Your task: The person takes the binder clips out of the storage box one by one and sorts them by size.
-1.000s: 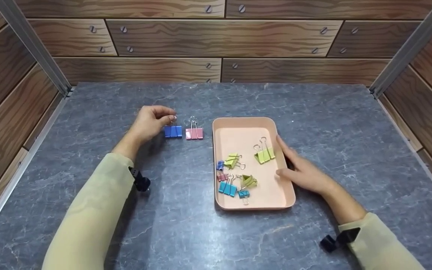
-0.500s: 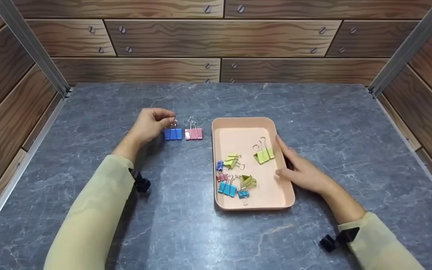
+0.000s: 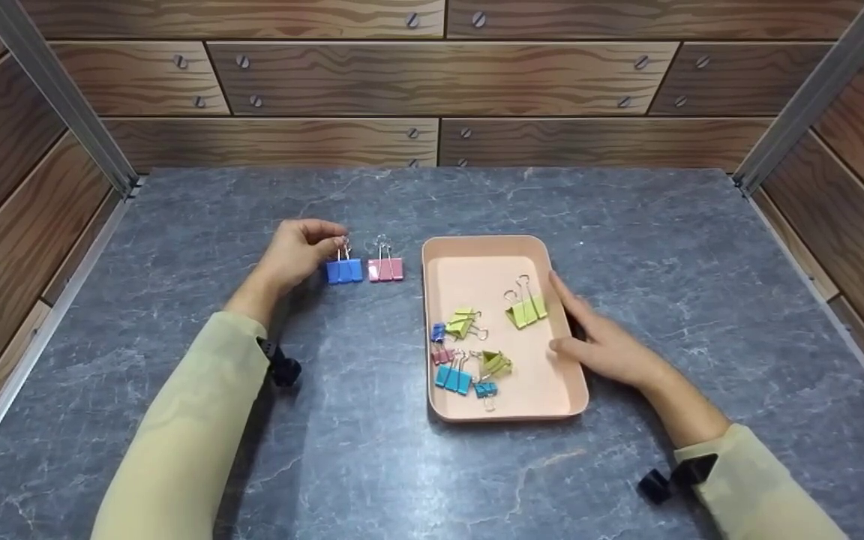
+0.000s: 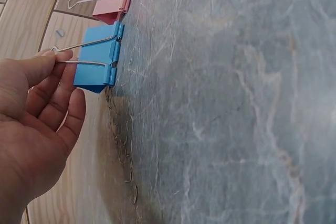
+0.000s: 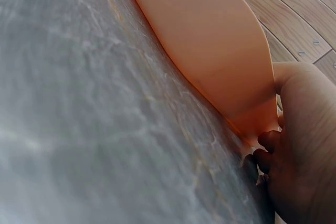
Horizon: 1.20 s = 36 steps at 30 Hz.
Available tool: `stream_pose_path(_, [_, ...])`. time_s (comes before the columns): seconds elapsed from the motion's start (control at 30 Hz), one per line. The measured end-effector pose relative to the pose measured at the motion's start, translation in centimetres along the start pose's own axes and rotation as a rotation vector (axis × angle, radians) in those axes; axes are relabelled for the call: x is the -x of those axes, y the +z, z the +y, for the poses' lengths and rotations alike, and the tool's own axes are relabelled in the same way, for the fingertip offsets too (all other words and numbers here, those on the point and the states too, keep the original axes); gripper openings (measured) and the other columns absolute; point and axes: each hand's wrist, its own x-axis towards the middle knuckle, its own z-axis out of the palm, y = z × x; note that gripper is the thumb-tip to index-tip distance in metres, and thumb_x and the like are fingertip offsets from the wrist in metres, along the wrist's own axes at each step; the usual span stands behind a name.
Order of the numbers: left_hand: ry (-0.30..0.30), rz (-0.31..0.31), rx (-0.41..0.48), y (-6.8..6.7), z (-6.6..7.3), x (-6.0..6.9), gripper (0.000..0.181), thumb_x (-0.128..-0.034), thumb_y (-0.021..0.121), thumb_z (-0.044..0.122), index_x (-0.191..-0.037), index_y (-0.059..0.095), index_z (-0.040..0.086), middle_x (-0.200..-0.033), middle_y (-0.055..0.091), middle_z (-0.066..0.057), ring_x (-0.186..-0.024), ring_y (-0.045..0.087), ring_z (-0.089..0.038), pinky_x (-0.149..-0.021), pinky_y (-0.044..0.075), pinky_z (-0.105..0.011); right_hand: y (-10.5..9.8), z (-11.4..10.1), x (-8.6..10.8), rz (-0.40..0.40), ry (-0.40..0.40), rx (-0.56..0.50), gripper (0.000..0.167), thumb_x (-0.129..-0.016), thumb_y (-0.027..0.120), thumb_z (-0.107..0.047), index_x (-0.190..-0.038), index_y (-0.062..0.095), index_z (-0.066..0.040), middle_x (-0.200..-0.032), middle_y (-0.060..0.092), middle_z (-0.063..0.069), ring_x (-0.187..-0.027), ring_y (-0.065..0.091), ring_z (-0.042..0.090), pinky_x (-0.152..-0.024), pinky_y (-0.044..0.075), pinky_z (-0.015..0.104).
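Observation:
With thumb and fingertips, my left hand (image 3: pixel 289 253) pinches a wire handle of a large blue binder clip (image 3: pixel 344 271), which stands upright on the table. A pink binder clip (image 3: pixel 385 270) stands just to its right, a small gap apart. In the left wrist view the blue clip (image 4: pixel 97 59) has its body on the tabletop and its handles toward my fingers. My right hand (image 3: pixel 612 351) holds the right side of a peach tray (image 3: pixel 469 277), thumb at the rim. Part of its fingers are hidden in the right wrist view, beside the tray wall (image 5: pixel 210 35).
Inside the tray lie several binder clips: a large yellow-green one (image 3: pixel 526 311), smaller yellow-green ones (image 3: pixel 462 322), a teal one (image 3: pixel 453 379), a small teal one (image 3: pixel 485 390), a small blue one (image 3: pixel 438 331) and a small pink one (image 3: pixel 442 354). Wood-patterned walls surround the marbled table (image 3: pixel 372 465).
My left hand has lowered the blue binder clip slightly toward the near side, nearly level with the pink one. The right hand and the tray have stayed in place.

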Motion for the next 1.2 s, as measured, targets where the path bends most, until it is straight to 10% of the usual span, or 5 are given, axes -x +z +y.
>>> stream_pose_path(0.4, [0.007, -0.007, 0.02, -0.7, 0.7, 0.3, 0.031, -0.1045, 0.066, 0.007, -0.134, 0.069, -0.003, -0.127, 0.072, -0.018, -0.111, 0.066, -0.022, -0.095, 0.053, -0.029, 0.0, 0.3, 0.0, 0.009, 0.001, -0.012, 0.094, -0.099, 0.069, -0.021, -0.172, 0.009, -0.027, -0.175, 0.013, 0.02, -0.159, 0.015, 0.043, -0.126, 0.014, 0.06])
stream_pose_path(0.7, [0.106, 0.01, 0.046, -1.0, 4.4, 1.4, 0.031, -0.1048, 0.068, 0.009, -0.135, 0.07, 0.002, -0.13, 0.072, -0.013, -0.117, 0.067, -0.021, -0.099, 0.055, -0.031, 0.1, 0.4, 0.1, 0.004, 0.002, 0.009, 0.093, -0.1, 0.068, -0.023, -0.172, 0.01, -0.024, -0.174, 0.013, 0.021, -0.158, 0.015, 0.045, -0.126, 0.015, 0.061])
stream_pose_path(1.2, [0.307, -0.22, 0.082, 5.8, 11.0, 2.2, 0.027, -0.1028, 0.07, 0.008, -0.129, 0.073, 0.002, -0.124, 0.075, -0.014, -0.109, 0.071, -0.022, -0.096, 0.058, -0.033, 0.0, 0.3, -0.1, 0.014, -0.009, 0.008, 0.093, -0.099, 0.07, -0.023, -0.172, 0.012, -0.024, -0.173, 0.017, 0.024, -0.157, 0.02, 0.047, -0.126, 0.017, 0.062])
